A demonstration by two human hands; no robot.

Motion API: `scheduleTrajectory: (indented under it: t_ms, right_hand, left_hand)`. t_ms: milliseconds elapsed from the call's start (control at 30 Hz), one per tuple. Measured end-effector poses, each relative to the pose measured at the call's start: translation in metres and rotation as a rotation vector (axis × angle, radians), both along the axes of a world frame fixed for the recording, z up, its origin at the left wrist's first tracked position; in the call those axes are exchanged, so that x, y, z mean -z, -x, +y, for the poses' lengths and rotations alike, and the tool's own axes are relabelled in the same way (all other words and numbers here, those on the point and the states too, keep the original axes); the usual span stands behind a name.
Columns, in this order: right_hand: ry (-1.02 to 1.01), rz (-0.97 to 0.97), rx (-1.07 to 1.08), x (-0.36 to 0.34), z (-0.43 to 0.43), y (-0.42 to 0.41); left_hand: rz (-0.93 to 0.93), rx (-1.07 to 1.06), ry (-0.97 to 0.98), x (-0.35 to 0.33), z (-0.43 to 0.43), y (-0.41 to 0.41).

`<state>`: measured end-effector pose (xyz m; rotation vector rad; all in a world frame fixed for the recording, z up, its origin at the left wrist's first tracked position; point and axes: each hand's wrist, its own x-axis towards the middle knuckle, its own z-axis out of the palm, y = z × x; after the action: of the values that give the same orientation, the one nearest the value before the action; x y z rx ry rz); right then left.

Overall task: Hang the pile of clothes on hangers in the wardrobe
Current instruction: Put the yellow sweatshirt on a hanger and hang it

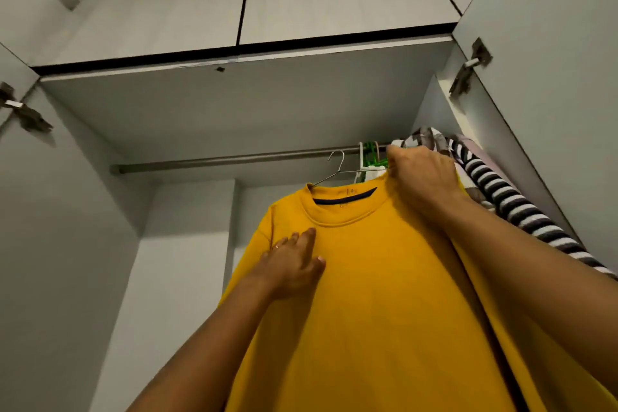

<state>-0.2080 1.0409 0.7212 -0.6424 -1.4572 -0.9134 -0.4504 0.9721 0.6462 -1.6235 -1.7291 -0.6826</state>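
Observation:
A yellow sweatshirt (384,278) hangs on a thin wire hanger (337,165), held up inside the open wardrobe. The hanger's hook sits just below the metal rail (217,160), apart from it. My right hand (421,181) grips the shirt's right shoulder together with the hanger's end, close under the rail. My left hand (294,264) lies flat against the shirt's chest below the collar, fingers straight.
On the rail's right end hang green and white plastic hangers (371,157), a black-and-white striped garment (511,204) and other clothes. The wardrobe doors (551,43) stand open on both sides. The left part of the rail is bare.

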Motion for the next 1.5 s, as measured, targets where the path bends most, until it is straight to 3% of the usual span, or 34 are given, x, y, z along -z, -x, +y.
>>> scheduleTrajectory:
  t_ms: [200,400,967,1233,1500]
  right_hand:
    - [0.095,0.03,0.228,-0.051,0.041,0.045]
    - [0.118,0.161,0.357,-0.091,0.077,0.081]
    - [0.054,0.295,0.539,-0.143,0.117,0.116]
    - [0.162,0.187,0.629,-0.155,0.124,0.139]
    - [0.028,-0.001,0.7,-0.115,0.122,0.138]
  left_hand:
    - [-0.107,0.28,-0.061,-0.006,0.072,0.02]
    - [-0.103,0.402,-0.04,-0.021,0.131,0.045]
    - [-0.029,0.465,-0.06,-0.061,0.218,0.109]
    - [0.014,0.489,-0.05,-0.055,0.224,0.117]
    - [0.045,0.416,-0.18,-0.022,0.217,0.134]
